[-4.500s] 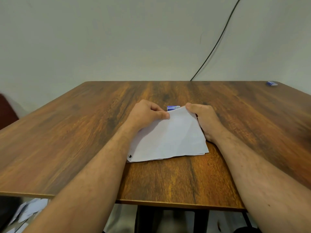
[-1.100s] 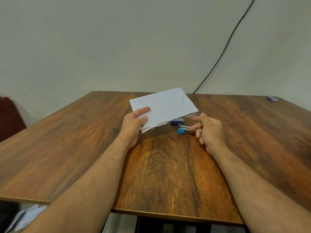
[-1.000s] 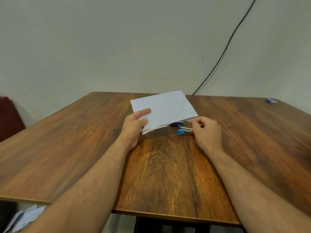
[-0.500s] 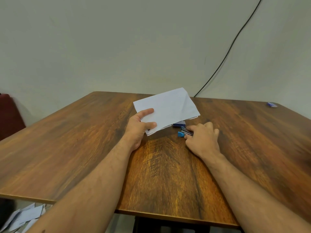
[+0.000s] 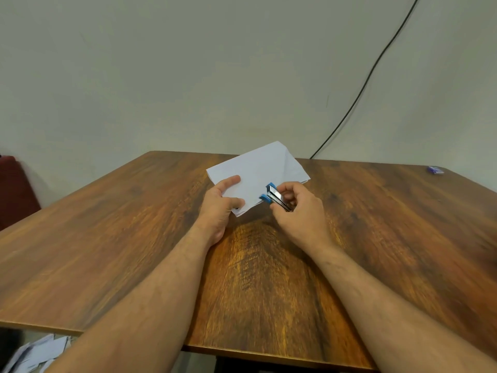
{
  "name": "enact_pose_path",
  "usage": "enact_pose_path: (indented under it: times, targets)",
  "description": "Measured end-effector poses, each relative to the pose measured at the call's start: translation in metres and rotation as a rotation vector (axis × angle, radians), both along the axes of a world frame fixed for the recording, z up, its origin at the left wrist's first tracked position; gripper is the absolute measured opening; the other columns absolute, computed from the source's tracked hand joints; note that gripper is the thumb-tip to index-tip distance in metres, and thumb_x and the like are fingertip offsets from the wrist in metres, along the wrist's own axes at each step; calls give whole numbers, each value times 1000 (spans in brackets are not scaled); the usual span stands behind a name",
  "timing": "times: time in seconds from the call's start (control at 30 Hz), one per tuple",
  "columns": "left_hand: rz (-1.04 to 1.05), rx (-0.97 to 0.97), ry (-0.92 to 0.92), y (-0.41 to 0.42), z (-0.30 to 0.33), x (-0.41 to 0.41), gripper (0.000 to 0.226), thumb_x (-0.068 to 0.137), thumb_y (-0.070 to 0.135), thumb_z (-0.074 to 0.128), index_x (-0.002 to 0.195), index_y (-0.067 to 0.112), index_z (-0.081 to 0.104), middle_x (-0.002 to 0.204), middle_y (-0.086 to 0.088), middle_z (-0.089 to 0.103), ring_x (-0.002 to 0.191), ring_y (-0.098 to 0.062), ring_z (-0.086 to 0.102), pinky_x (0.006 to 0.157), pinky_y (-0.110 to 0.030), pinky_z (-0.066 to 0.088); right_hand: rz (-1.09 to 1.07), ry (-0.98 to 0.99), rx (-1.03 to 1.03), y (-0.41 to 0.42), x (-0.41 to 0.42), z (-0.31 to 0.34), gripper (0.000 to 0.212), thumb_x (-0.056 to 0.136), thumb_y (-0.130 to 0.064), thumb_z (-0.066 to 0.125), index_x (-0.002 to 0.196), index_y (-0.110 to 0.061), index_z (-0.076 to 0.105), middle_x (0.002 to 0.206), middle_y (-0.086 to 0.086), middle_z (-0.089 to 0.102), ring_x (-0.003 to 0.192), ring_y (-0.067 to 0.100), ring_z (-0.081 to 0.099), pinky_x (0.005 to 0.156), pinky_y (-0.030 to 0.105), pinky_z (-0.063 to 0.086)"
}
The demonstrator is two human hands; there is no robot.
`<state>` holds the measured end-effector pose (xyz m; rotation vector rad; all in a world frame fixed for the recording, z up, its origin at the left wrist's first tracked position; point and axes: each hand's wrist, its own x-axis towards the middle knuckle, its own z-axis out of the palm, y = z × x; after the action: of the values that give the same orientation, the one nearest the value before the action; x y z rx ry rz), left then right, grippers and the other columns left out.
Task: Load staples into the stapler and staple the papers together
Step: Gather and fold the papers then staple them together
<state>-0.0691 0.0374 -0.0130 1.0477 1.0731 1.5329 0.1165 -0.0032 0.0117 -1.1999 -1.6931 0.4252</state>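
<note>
My left hand (image 5: 221, 205) holds a stack of white papers (image 5: 259, 172) by its near left corner, raised above the wooden table (image 5: 161, 238) and tilted up at the far side. My right hand (image 5: 300, 211) grips a small blue and metal stapler (image 5: 274, 197), lifted off the table. The stapler's blue jaws sit at the near right edge of the papers, one jaw above the sheet edge and one below. The staple box seen earlier is hidden behind the papers and hands.
A small blue box (image 5: 435, 169) lies at the table's far right corner. A black cable (image 5: 363, 84) runs down the wall behind the table. Loose white papers (image 5: 35, 354) lie on the floor at the lower left. A dark red seat (image 5: 13, 189) stands at left.
My right hand picked the stapler up from the table and brought it to the edge of the papers. My left hand kept holding the raised papers.
</note>
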Motion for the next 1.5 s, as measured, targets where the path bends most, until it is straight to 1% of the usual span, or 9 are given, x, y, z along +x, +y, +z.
enact_pose_path:
  times: [0.13,0.3,0.47,0.6,0.8,1.0,1.2,1.37,1.5]
  targets:
    - [-46,7,-71,0,2,-2,59,78,-18,68,121,23,73,137,-5,53,124,-35,56,101,-49,54,101,235,-161,3,-15,-6,43,87,-11,76,115,-29,48,103,-5,60,60,16,70,49,26,58]
    - [-58,22,-55,0,2,0,59,79,-18,68,124,20,71,135,-3,53,123,-32,54,102,-48,54,113,188,-218,10,-16,-15,59,85,-6,76,121,-38,42,98,7,60,70,14,59,54,20,47]
    - [-80,51,-33,4,1,2,62,74,-11,74,124,25,71,140,-9,53,125,-35,56,100,-50,55,212,308,-349,15,-15,-14,23,95,-35,66,113,-22,61,88,-1,63,56,5,49,47,16,37]
    - [-80,83,-77,2,4,4,51,87,-14,59,124,20,69,138,-17,57,109,-30,65,83,-36,61,243,443,-424,14,-15,-11,18,102,-31,52,104,-17,63,77,6,64,42,11,44,33,18,30]
    - [-87,100,-4,-3,7,4,58,86,-16,58,127,23,69,138,-13,55,107,-31,62,76,-33,58,244,428,-376,16,-14,-14,14,95,-27,63,108,-22,58,79,9,66,42,13,49,35,21,35]
    - [-144,101,26,-9,10,9,66,84,-18,60,135,23,64,135,-12,57,108,-31,63,73,-29,59,250,508,-449,17,-10,-11,49,86,-29,76,119,-18,41,70,13,64,40,17,49,38,26,38]
    - [-201,137,21,-6,8,11,69,86,-21,52,138,25,60,140,-19,56,111,-32,62,72,-29,59,304,695,-580,22,-6,-10,56,78,-21,86,115,-15,44,68,13,69,51,22,56,46,30,48]
    - [-227,134,3,-8,9,13,72,85,-25,51,142,19,56,140,-11,56,126,-37,59,93,-42,59,382,739,-643,24,-2,-9,28,85,-18,78,103,0,66,80,14,68,55,16,57,44,23,45]
    - [-244,154,22,-10,9,15,73,84,-26,53,142,18,55,138,-12,60,120,-31,64,91,-39,59,390,676,-631,25,-3,-9,26,89,-29,73,91,-3,71,74,10,67,53,14,51,47,24,38]
